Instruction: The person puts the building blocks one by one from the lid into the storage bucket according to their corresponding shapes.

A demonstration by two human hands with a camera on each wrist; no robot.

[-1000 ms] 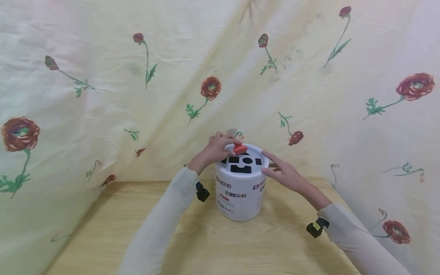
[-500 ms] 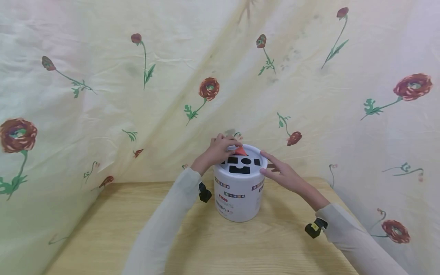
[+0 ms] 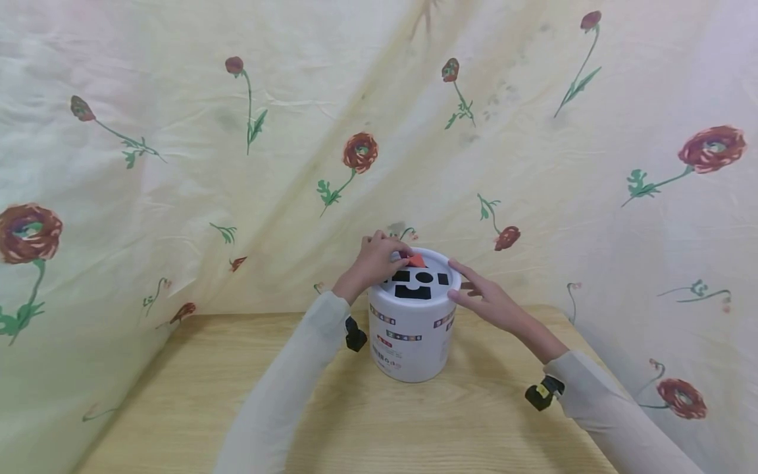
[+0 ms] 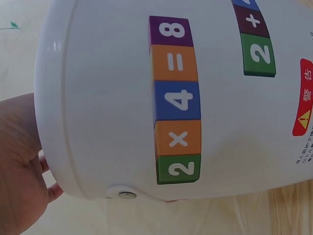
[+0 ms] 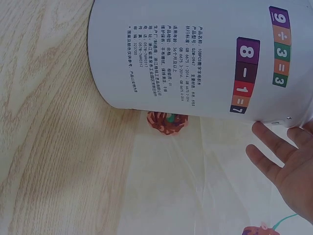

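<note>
A white cylindrical bucket (image 3: 411, 352) stands upright on the table, its side printed with coloured number blocks. Its white lid (image 3: 441, 263) has several black shaped holes. Over the back of the lid my left hand (image 3: 376, 259) pinches a red-orange triangular block (image 3: 418, 261), which sits at the hole there; its lower part is hidden. My right hand (image 3: 488, 297) rests with fingers extended against the right side of the rim. In the left wrist view the bucket's wall (image 4: 107, 98) hides most of the left fingertips. The right wrist view shows the right fingers (image 5: 271, 142) spread beside the bucket.
The light wooden table (image 3: 379, 428) reaches back to a flower-patterned cloth (image 3: 284, 164) hanging behind and at both sides. Black wrist cameras are strapped on both sleeves, the left one (image 3: 355, 334) close to the bucket.
The left hand has turned the block from lying slanted over the lid to pointing into its back hole, and lowered it slightly. The right hand stays at the rim.
</note>
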